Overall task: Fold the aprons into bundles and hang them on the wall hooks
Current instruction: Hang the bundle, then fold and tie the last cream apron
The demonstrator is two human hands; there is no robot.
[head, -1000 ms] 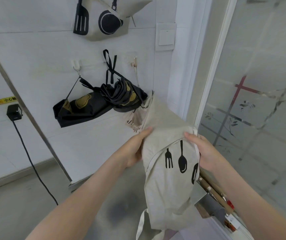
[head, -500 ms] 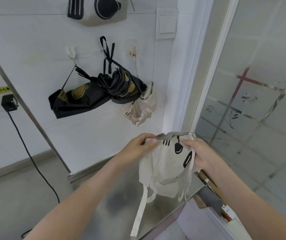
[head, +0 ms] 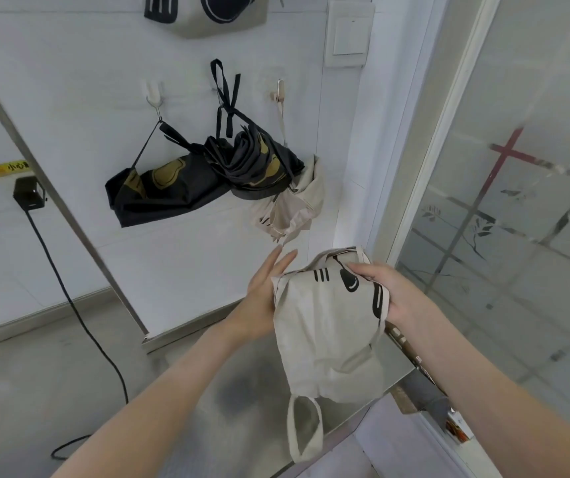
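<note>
Down at five o'clock in the view, over the steel counter point(head: 242, 391), the beige apron point(head: 328, 332) hangs as a short, plump packet. Half a second back both hands pinched its top edge. Now the left hand point(head: 264, 298) has let go and lies flat, fingers straight, against the packet's nine o'clock side. The right hand point(head: 392, 294) alone grips the top corner at two o'clock, fingers curled over the cloth. A second back the apron hung much longer, so another fold looks done; tying and hanging, I judge, remain. The fabric is matte, coarse-woven canvas, softly creased, with black spoon and fork prints. One flat strap loop point(head: 302, 429) dangles at six o'clock. Up at eleven o'clock on the wall, two smooth black bundles point(head: 173, 191) with gold print and one beige bundle point(head: 292, 208) hang from the small hooks point(head: 154, 94).
</note>
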